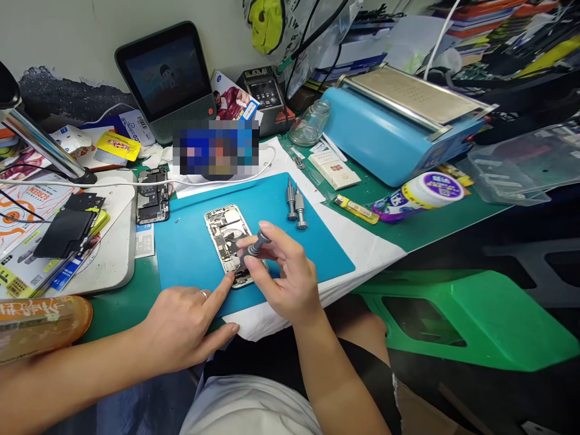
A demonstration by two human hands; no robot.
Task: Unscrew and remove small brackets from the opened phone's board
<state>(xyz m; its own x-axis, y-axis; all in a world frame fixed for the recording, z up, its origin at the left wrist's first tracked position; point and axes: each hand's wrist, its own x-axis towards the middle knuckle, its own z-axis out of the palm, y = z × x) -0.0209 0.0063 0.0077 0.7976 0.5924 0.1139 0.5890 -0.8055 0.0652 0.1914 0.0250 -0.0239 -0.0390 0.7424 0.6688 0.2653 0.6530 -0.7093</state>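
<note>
An opened smartphone (220, 232) with its inner parts bare lies on a blue mat (317, 254). My right hand (290, 275) grips a small dark grey screwdriver (258, 243), tilted over the lower part of the phone. Its tip is hard to make out against the phone's insides. The outstretched index finger of my left hand (183, 320) touches the phone's lower left edge. That hand holds nothing, its thumb apart and the other fingers curled. Two more screwdrivers, one dark (290, 199) and one silver (299, 208), lie side by side at the mat's upper right.
Left of the mat lies another opened phone part (153, 194). A tablet-like display (165, 72) stands behind. At the right are a blue machine (376, 133), a glass jar (312, 121), a white and purple tub (419, 194) and a yellow lighter-like item (356, 208). A green stool (489, 314) stands below.
</note>
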